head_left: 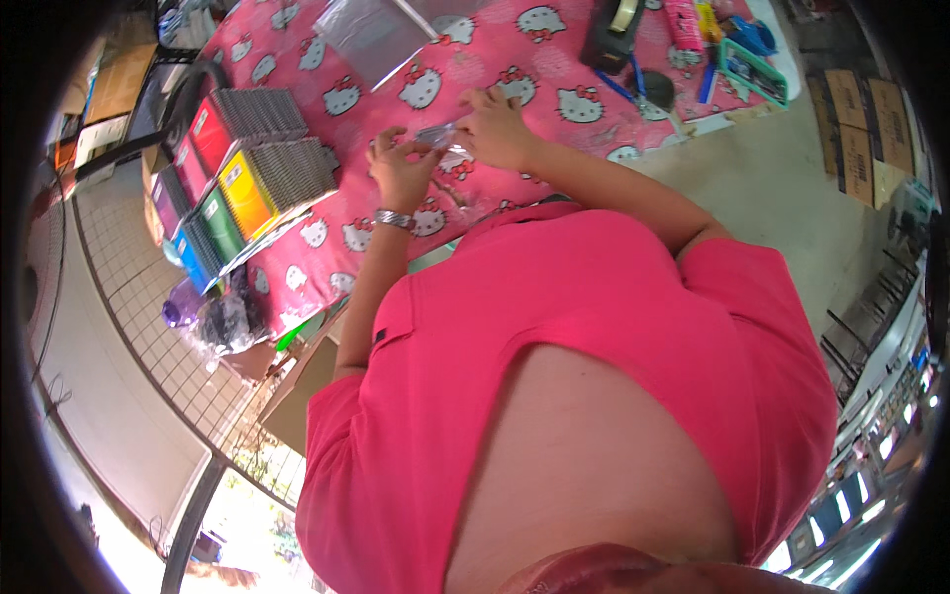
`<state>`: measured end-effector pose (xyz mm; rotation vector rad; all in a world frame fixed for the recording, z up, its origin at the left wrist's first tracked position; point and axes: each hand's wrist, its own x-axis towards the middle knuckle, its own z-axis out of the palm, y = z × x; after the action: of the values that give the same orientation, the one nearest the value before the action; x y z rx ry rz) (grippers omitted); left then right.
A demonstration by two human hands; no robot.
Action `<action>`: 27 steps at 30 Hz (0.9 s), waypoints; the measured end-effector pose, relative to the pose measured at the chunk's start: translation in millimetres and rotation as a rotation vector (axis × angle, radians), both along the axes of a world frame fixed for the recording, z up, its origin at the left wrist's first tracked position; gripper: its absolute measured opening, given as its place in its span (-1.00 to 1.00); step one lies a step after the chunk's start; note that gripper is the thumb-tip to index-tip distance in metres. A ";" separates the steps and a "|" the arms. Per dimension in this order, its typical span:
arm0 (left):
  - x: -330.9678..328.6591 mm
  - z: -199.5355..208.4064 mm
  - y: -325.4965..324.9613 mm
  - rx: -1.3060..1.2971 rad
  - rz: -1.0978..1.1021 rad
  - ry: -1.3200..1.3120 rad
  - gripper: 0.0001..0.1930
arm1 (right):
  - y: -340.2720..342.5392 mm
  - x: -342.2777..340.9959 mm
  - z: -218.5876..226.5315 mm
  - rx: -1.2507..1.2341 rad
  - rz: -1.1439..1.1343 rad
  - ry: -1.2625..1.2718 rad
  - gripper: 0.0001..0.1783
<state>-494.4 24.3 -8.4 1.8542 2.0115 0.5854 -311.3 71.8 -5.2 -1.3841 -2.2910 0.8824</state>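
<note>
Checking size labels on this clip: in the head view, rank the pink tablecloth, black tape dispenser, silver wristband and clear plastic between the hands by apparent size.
1. Pink tablecloth
2. Black tape dispenser
Not ranked: silver wristband and clear plastic; both look smaller than the dispenser, but the plastic's see-through outline is unclear.

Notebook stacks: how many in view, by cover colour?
6, at picture left. Far row, right to left: red stack, pink stack, purple stack. Near row: yellow stack, green stack, blue stack. Others may be hidden behind.
</note>
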 end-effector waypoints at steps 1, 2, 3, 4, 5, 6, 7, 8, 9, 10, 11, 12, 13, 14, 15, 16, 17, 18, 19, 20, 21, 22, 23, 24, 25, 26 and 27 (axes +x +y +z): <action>-2.5 -1.2 3.3 -0.057 0.001 0.018 -0.79 | 8.4 8.0 0.5 -0.082 0.042 0.009 -0.71; -5.2 -0.8 8.9 -0.093 -0.059 0.052 -0.76 | 30.6 25.9 -12.4 0.006 0.147 0.208 -0.73; -3.7 3.6 12.0 -0.163 -0.055 0.057 -0.75 | 45.8 44.5 -14.7 0.140 0.015 0.328 -0.77; -2.1 12.8 17.2 -0.233 -0.050 0.065 -0.73 | 62.6 68.9 -16.4 0.273 -0.118 0.451 -0.81; 6.3 22.1 27.3 -0.293 -0.074 0.071 -0.70 | 78.6 110.3 -52.4 0.139 -0.463 0.698 -0.84; 2.1 23.3 24.3 -0.302 -0.018 0.161 -0.64 | 87.1 136.1 -46.0 0.249 -0.714 0.373 -0.82; 7.1 23.5 31.9 -0.298 -0.073 0.119 -0.63 | 91.2 175.3 -72.2 0.137 -0.996 0.500 -0.75; 4.4 21.9 35.2 -0.304 -0.105 0.087 -0.62 | 89.2 199.7 -84.2 0.084 -0.999 0.288 -0.74; 0.3 20.4 38.0 -0.309 -0.127 0.057 -0.61 | 90.6 206.8 -83.7 0.032 -0.985 0.082 -0.73; -2.5 17.2 41.7 -0.296 -0.176 0.037 -0.60 | 93.3 209.4 -84.8 -0.134 -1.044 0.328 -0.76; -9.4 12.3 39.5 -0.293 -0.207 0.022 -0.59 | 92.4 201.5 -77.6 -0.323 -1.073 0.572 -0.79; -13.7 8.0 38.2 -0.284 -0.246 0.003 -0.57 | 89.1 196.2 -73.0 -0.514 -1.097 0.809 -0.82; -17.4 3.8 34.8 -0.289 -0.223 -0.066 -0.57 | 82.6 187.1 -70.4 -0.429 -1.070 0.870 -0.85; -19.7 -0.6 31.9 -0.292 -0.207 -0.136 -0.56 | 73.4 179.7 -69.7 -0.341 -1.048 0.933 -0.88; -18.4 -1.5 31.7 -0.288 -0.198 -0.208 -0.55 | 66.0 178.1 -74.5 -0.243 -1.029 0.996 -0.90; -15.8 -2.4 27.3 -0.277 -0.178 -0.225 -0.57 | 53.7 178.4 -82.7 -0.206 -0.990 1.038 -0.92; -13.9 -4.8 23.5 -0.252 -0.154 -0.306 -0.58 | 41.9 180.7 -92.8 -0.174 -0.949 1.079 -0.93; -14.5 -9.2 16.4 -0.227 -0.116 -0.385 -0.59 | 31.2 171.2 -89.7 -0.354 -0.979 1.184 -0.94; -16.7 -13.0 9.1 -0.198 -0.075 -0.462 -0.61 | 17.7 159.5 -86.9 -0.545 -1.003 1.279 -0.95; -15.9 -12.4 4.3 -0.201 -0.069 -0.456 -0.64 | 10.6 153.4 -84.0 -0.731 -1.034 1.358 -0.96; -10.4 -10.3 10.5 -0.251 -0.057 -0.525 -0.63 | 18.1 162.4 -98.4 -0.829 -0.966 1.386 -0.97; -5.8 -7.7 15.6 -0.302 -0.043 -0.594 -0.62 | 32.0 168.1 -113.3 -0.930 -0.894 1.409 -0.98; -1.5 -6.4 20.6 -0.353 -0.034 -0.660 -0.60 | 46.9 172.7 -127.3 -1.027 -0.820 1.434 -0.99; -0.9 -7.5 21.9 -0.329 -0.033 -0.658 -0.62 | 64.9 158.7 -124.3 -1.282 -0.630 1.390 -0.99; -4.5 -12.1 14.2 -0.309 0.000 -0.655 -0.64 | 72.7 123.5 -101.3 -1.280 -0.421 1.230 -0.95; -6.5 -16.2 6.3 -0.288 0.033 -0.656 -0.66 | 79.2 82.3 -65.0 -1.264 -0.217 1.067 -0.90; -5.9 -17.0 4.4 -0.304 0.060 -0.682 -0.66 | 87.7 52.8 -33.5 -1.134 0.037 0.779 -0.79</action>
<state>-500.3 28.7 -25.4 1.1998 1.5865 0.7526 -258.5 159.5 -38.7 -0.9572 -1.1705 2.3949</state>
